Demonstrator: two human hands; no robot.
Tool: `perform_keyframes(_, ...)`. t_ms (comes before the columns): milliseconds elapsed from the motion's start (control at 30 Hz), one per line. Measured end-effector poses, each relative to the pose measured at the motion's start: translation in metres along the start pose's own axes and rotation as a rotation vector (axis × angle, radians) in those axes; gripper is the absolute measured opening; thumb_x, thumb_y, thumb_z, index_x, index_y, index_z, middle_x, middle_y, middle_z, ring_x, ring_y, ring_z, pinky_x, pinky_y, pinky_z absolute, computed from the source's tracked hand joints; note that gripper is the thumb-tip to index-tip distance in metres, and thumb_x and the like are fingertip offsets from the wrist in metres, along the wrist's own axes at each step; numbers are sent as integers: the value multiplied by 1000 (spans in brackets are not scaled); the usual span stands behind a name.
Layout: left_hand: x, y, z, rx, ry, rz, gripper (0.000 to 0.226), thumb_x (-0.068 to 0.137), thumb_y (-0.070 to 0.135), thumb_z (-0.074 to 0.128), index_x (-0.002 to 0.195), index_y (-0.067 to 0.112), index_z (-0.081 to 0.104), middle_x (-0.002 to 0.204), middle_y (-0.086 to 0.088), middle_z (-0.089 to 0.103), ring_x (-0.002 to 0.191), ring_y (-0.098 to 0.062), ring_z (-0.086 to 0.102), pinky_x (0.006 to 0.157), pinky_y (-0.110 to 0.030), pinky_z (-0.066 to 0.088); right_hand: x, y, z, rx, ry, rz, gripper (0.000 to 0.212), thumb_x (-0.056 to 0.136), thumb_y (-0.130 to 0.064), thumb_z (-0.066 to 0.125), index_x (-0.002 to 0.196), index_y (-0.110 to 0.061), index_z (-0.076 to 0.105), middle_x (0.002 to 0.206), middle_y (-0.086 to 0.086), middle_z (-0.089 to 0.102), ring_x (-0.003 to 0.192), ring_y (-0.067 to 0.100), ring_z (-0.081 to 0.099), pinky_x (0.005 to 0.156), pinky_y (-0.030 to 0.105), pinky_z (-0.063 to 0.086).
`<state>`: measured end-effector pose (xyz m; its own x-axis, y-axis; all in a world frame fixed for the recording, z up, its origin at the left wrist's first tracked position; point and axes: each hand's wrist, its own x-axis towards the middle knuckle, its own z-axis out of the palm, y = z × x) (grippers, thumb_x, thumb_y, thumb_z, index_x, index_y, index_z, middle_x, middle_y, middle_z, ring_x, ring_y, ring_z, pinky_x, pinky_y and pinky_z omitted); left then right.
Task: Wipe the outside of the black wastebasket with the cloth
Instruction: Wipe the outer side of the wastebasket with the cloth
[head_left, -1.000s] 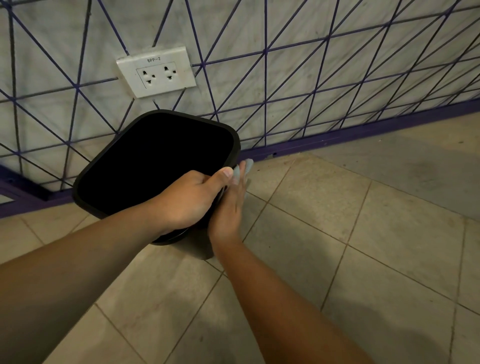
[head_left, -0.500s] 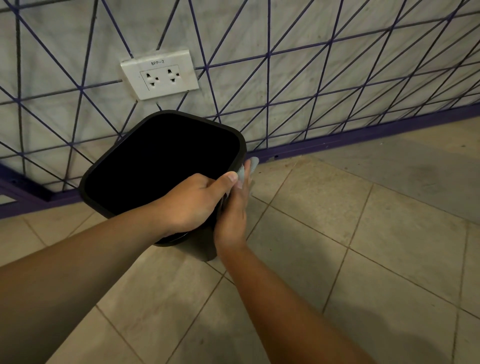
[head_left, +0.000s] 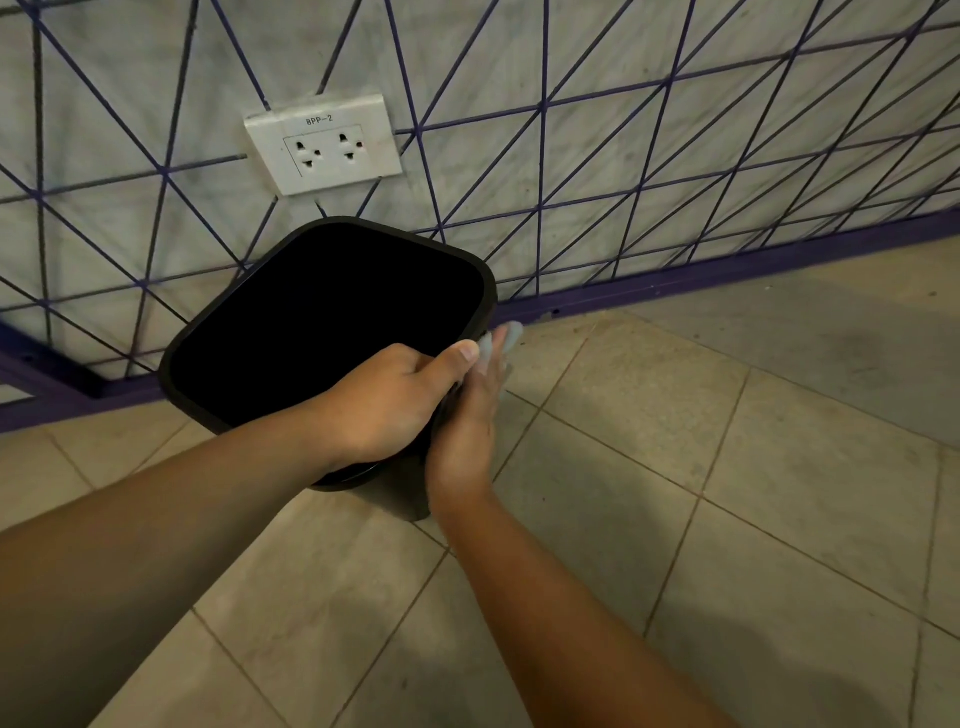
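The black wastebasket (head_left: 218, 340) stands on the tiled floor close to the wall, its dark opening facing me. My left hand (head_left: 387, 405) grips its near right rim, thumb outside and fingers over the edge. My right hand (head_left: 465, 421) lies flat against the basket's right outer side, pressing a pale grey-blue cloth (head_left: 506, 335) to it. Only the cloth's top edge shows past my fingertips; the rest is hidden under my palm.
A white double wall socket (head_left: 324, 145) sits on the marble wall above the basket. A purple line pattern crosses the wall and a purple skirting (head_left: 727, 270) runs along its foot. Beige floor tiles (head_left: 649, 467) spread to the right and front.
The basket, with both hands on it, has shifted slightly right in the view. My right hand with the cloth has slid a little along the basket's right side.
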<state>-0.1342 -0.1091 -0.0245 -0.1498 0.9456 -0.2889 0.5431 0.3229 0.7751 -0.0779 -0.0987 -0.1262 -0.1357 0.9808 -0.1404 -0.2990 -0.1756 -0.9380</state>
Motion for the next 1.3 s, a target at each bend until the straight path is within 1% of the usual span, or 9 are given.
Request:
perform_keyframes(67,0,0,0,-11,-14,-14,49,105,44,42,108,9,77,101,-7,79,97,-13,74,96,-34,56,-10,7,-2,-6,-13,-88,60,96,-66,27,152,-53,12,161,-46,5,159,-10,-3,135,38,1)
perform_keyframes(200,0,0,1,32,19,-41,54,104,47,42,105,4,76,101,-12,77,95,-18,73,92,-31,54,4,13,-8,51,55,69,68,93,-65,28,157,-50,12,175,-22,4,163,3,-2,135,45,2)
perform_keyframes(367,0,-2,0,-9,3,-28,48,105,45,43,103,12,78,96,-5,79,90,-8,74,86,-24,55,-14,7,-1,-5,31,-76,48,100,-51,24,147,-55,12,160,-44,4,157,-13,-2,135,33,-1)
perform_keyframes(633,-1,0,1,-18,3,-9,36,106,42,43,93,29,74,92,2,77,80,13,68,66,1,46,-12,15,-4,-13,20,-94,53,94,-66,25,146,-60,15,163,-42,8,158,-11,1,135,36,3)
perform_keyframes(733,0,0,1,-4,10,-14,37,106,44,42,93,30,73,95,3,76,84,11,68,66,1,45,8,18,-9,38,69,38,70,88,-72,30,154,-52,16,174,-22,10,163,4,4,135,45,5)
perform_keyframes(900,0,-1,0,-51,-16,-16,41,106,42,42,104,22,77,100,1,79,93,3,71,80,-6,52,-10,12,-5,-24,-4,-110,47,103,-53,25,148,-58,14,160,-45,5,154,-19,1,131,21,1)
perform_keyframes(1067,1,0,2,-46,0,-23,35,105,43,43,100,29,74,99,4,77,90,7,69,71,-1,47,9,10,-9,33,71,62,81,86,-75,31,161,-46,18,175,-18,13,163,4,7,135,46,7)
perform_keyframes(1167,1,-1,1,-66,-26,-17,35,106,42,42,110,28,74,105,4,78,96,7,69,80,-7,48,-4,5,-2,20,6,-66,64,88,-72,29,150,-57,18,168,-35,10,160,-6,2,136,40,5)
perform_keyframes(1300,0,-1,1,-46,-2,-31,38,105,44,43,103,23,75,100,2,76,78,18,65,65,3,44,-2,18,-9,4,61,-26,64,92,-68,29,151,-50,16,176,-19,8,163,1,1,135,45,3)
